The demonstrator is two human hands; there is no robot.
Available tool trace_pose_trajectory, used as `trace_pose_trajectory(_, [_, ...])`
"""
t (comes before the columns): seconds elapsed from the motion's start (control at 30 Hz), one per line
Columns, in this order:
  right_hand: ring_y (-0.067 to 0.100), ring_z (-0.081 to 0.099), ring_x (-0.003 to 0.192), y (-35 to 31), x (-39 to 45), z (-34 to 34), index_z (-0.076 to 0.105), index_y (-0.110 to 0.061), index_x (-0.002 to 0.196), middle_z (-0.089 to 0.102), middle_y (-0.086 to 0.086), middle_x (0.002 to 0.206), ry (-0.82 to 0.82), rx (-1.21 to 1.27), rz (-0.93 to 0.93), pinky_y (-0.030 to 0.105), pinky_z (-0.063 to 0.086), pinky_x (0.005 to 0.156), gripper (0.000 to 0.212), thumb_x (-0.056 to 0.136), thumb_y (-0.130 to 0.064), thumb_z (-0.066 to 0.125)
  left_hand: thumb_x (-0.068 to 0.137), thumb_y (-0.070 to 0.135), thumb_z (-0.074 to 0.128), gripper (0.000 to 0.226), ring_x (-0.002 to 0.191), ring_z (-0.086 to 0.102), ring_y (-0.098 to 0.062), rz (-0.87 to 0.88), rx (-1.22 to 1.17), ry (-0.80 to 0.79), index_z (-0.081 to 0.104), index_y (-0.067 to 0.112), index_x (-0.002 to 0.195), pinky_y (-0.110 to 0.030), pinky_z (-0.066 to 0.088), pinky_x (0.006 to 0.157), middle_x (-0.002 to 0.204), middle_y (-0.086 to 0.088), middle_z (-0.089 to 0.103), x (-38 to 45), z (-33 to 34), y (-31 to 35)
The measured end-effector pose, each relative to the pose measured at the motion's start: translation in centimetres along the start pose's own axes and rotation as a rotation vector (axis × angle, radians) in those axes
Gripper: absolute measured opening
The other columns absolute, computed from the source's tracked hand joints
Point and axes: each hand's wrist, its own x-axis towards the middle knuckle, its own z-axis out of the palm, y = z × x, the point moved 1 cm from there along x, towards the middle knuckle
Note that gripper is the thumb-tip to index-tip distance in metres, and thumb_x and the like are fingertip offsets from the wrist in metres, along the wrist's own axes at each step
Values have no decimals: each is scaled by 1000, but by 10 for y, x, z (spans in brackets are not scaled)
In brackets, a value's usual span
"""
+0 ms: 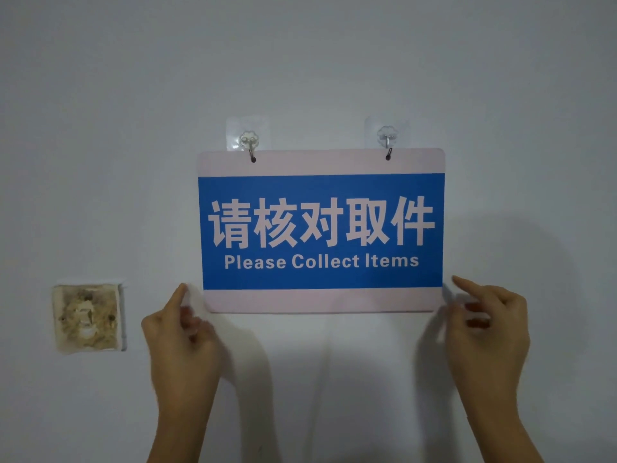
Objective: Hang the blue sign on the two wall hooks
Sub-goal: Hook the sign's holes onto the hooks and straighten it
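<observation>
Overhead: plain grey-white wall (334, 61), one damaged square patch (87, 317) lower left. One blue sign (321, 230) hanging on two wall hooks (249, 142). Two hands: left hand (182, 332), right hand (489, 324), both loosely open, beside sign's lower corners, gripping nothing.

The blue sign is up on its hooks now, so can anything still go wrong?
Maybe. The blue sign hangs only by two small holes on thin metal hooks. A nudge upward from the left hand or right hand at its bottom corners could slip a hole off. The hooks sit on clear stick-on pads, which might peel.
</observation>
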Motion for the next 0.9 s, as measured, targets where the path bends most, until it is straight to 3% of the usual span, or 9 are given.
trace_pose_trajectory(0.07, [3,51,86,-16,3,-8,66,-13,109,46,-7,101,55,29,-146,-4,39,77,35,86,9,52,89,1,48,48,94,53,-22,65,-57,75,48,21,133,-39,45,91,111,1,41,-1,-13,10])
trace_pose_trajectory(0.13, [-2,46,95,-32,11,-3,64,-7,115,52,4,112,59,10,-304,-3,35,85,34,86,0,46,91,8,46,45,101,52,-17,189,-57,116,47,24,133,-39,46,91,116,3,45,3,-17,31])
trace_pose_trajectory(0.2, [4,47,108,-51,22,13,62,-7,120,55,13,124,15,-27,-416,5,35,93,40,86,-11,42,91,20,44,46,113,50,-19,366,26,84,42,24,137,-40,43,96,128,-1,46,9,-9,57])
trace_pose_trajectory(0.33, [31,47,130,-90,37,58,54,-1,129,54,15,136,-105,-266,-776,41,37,106,46,89,-17,39,92,25,41,52,135,40,-31,794,295,17,36,8,141,-39,29,107,146,-13,43,17,37,102])
trace_pose_trajectory(0.43, [31,41,134,-101,45,82,48,0,134,49,16,141,-202,-350,-925,41,25,112,50,89,-16,34,94,24,36,53,140,31,-30,980,419,-27,33,4,142,-40,20,113,149,-14,37,29,69,116])
trace_pose_trajectory(0.5, [30,39,136,-102,53,92,44,0,137,46,16,143,-259,-402,-945,40,22,114,53,89,-18,31,95,23,33,53,142,27,-28,1019,454,-75,30,3,143,-41,17,116,151,-14,33,41,80,117])
trace_pose_trajectory(0.67, [31,47,130,-100,61,98,48,2,134,50,17,140,-259,-542,-989,49,34,107,57,84,-19,29,95,25,35,55,142,25,-29,1058,522,-116,26,1,144,-38,14,115,153,-15,28,53,86,115])
trace_pose_trajectory(0.77, [31,49,129,-98,61,95,50,1,132,51,16,139,-247,-535,-1012,47,36,107,55,85,-19,31,96,25,39,56,144,22,-27,1053,528,-137,25,2,145,-36,12,115,154,-13,25,52,81,117])
trace_pose_trajectory(0.9, [37,60,109,-88,75,75,64,3,114,64,21,120,-107,-434,-1004,42,49,89,36,84,-10,51,90,18,51,48,127,48,-39,1050,563,-7,47,-3,132,-47,39,104,138,-22,50,60,60,117])
